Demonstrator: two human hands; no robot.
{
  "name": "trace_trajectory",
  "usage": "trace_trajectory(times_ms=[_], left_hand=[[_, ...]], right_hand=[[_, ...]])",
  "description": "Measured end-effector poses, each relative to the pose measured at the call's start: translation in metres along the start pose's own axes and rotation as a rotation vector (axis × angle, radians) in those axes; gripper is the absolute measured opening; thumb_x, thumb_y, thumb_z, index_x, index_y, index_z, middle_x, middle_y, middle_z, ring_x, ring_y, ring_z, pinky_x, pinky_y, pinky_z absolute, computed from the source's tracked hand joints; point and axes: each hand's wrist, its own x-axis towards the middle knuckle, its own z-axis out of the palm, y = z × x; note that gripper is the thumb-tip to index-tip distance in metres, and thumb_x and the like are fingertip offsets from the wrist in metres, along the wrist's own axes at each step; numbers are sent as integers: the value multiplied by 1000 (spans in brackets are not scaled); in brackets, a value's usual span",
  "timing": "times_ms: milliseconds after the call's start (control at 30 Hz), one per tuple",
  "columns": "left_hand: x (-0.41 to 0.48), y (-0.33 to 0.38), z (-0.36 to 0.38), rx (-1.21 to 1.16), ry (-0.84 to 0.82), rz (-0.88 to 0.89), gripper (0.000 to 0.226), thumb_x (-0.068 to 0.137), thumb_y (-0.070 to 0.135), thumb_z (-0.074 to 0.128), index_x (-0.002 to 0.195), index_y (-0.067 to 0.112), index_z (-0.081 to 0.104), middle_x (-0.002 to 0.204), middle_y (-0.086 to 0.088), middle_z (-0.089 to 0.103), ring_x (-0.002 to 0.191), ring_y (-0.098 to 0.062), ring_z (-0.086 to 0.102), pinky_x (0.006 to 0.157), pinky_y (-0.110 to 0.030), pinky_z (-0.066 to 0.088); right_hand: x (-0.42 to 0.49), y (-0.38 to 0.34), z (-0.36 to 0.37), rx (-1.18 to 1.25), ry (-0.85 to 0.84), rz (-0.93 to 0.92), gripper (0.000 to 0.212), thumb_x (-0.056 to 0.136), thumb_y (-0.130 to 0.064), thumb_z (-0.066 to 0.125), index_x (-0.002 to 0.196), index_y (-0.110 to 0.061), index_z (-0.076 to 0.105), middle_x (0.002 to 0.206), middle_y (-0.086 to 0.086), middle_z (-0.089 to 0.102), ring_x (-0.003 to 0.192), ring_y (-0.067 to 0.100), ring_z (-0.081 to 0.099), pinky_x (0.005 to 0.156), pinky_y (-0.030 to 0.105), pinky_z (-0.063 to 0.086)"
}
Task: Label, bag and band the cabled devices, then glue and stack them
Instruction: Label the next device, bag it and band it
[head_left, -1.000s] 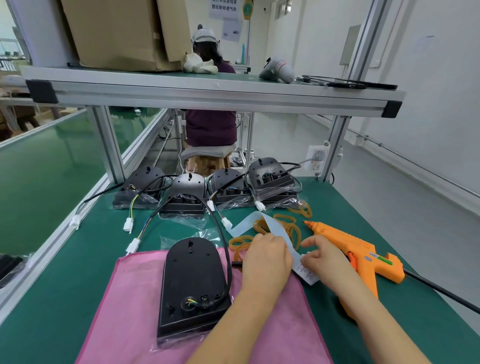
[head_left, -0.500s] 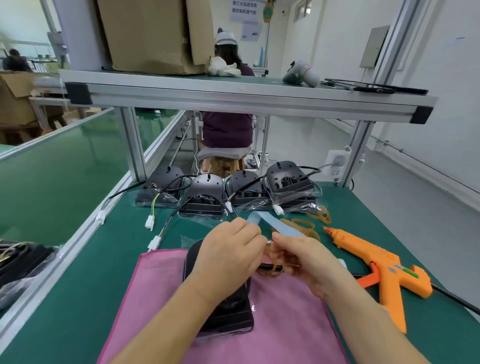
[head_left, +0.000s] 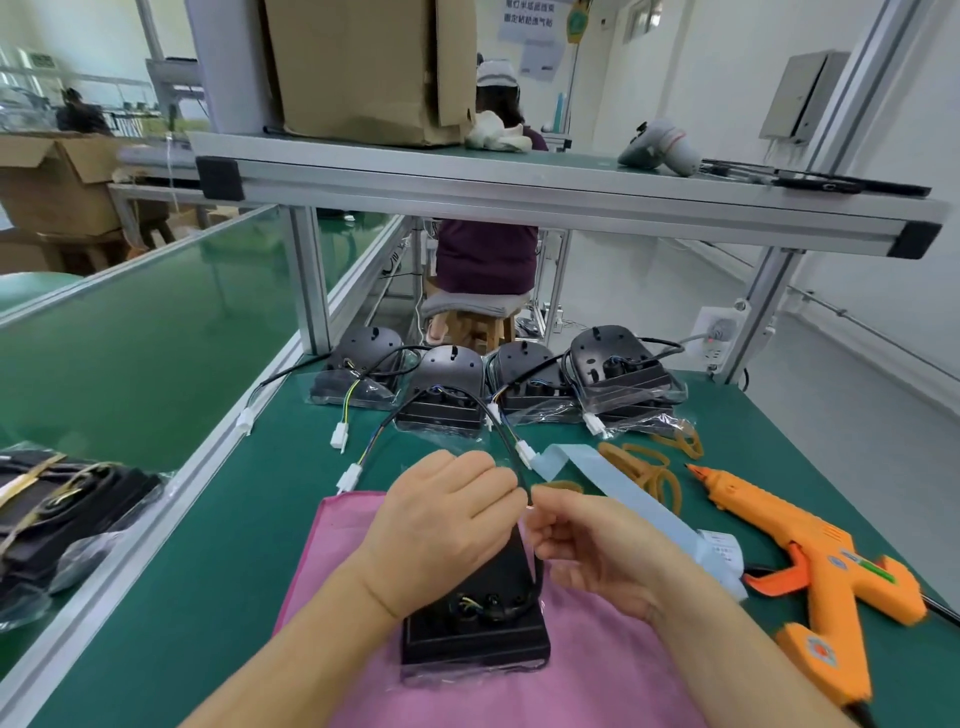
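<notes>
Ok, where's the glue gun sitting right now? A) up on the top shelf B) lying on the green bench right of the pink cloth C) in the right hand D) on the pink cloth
B: the orange glue gun lies on the green bench, right of the pink cloth, untouched by the right hand.

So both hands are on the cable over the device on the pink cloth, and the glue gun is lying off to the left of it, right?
Not quite. The head view shows the orange glue gun lying to the right of the device, not the left. The rest holds: the left hand and right hand meet at the black cable over the device on the pink cloth.
</notes>
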Motion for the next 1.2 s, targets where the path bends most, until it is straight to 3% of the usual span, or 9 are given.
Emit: trace_trajectory(times_ms=[200, 367, 467, 567, 633, 733, 833, 1000, 1200], left_hand=[[-6, -6, 1, 31, 25, 25, 17, 87, 12, 62, 72, 15, 70, 75, 2, 64, 68, -21, 61, 54, -34, 44], [-16, -10, 6, -30, -30, -9, 14, 90, 19, 61, 83, 16, 72, 82, 2, 65, 73, -22, 61, 59, -33, 45], [-25, -17, 6, -319, -183, -348, 31, 93, 34, 51, 99, 14, 74, 90, 2, 67, 83, -18, 60, 74, -32, 48], [-24, -25, 7, -695, -390, -873, 36, 92, 42, 53, 88, 12, 73, 86, -1, 66, 87, -11, 55, 85, -34, 45], [-23, -29, 10, -882, -511, -1081, 31, 87, 43, 64, 82, 14, 73, 90, -3, 69, 83, -9, 58, 86, -32, 46], [-24, -31, 12, -1011, -551, -1146, 14, 79, 29, 76, 71, 19, 72, 78, 4, 71, 72, -3, 56, 74, -23, 47], [-26, -31, 15, -994, -559, -1170, 18, 79, 22, 75, 64, 22, 67, 65, 12, 62, 63, -2, 50, 63, -15, 41], [-29, -23, 26, -830, -554, -1211, 23, 82, 20, 67, 61, 17, 58, 60, 11, 55, 59, -8, 45, 56, -17, 39], [-34, -19, 30, -565, -581, -1124, 24, 83, 25, 61, 61, 15, 61, 70, 4, 66, 80, -20, 57, 72, -35, 51]], right_hand=[[1, 2, 6, 98, -67, 58, 14, 73, -28, 71, 70, -14, 70, 71, 2, 64, 56, 8, 55, 50, 18, 41], [5, 1, 7, -58, 18, -131, 21, 85, -8, 64, 65, -14, 66, 64, 0, 62, 53, 5, 51, 47, 15, 37], [7, -7, 5, -394, 52, -297, 24, 85, -6, 66, 63, -15, 64, 51, -10, 56, 44, 1, 45, 44, 10, 34], [12, -17, 6, -582, 8, -325, 19, 86, -8, 67, 69, -14, 61, 41, -14, 45, 36, 4, 35, 37, 15, 26], [14, -24, 11, -701, -38, -354, 19, 85, -9, 68, 69, -15, 61, 50, -14, 52, 36, 1, 42, 38, 11, 30], [22, -29, 16, -908, -47, -389, 15, 83, -19, 72, 69, -18, 65, 82, -5, 59, 65, 3, 55, 66, 20, 43], [29, -28, 16, -865, -11, -323, 15, 82, -23, 72, 70, -16, 67, 82, -3, 60, 61, 23, 48, 59, 38, 40], [41, -17, 18, -770, 58, -225, 22, 84, -19, 70, 63, -19, 63, 38, -15, 49, 30, 0, 42, 34, 9, 27], [56, -9, 22, -925, 126, -231, 27, 79, -27, 71, 54, -25, 59, 60, -16, 63, 58, 1, 52, 64, 25, 45]])
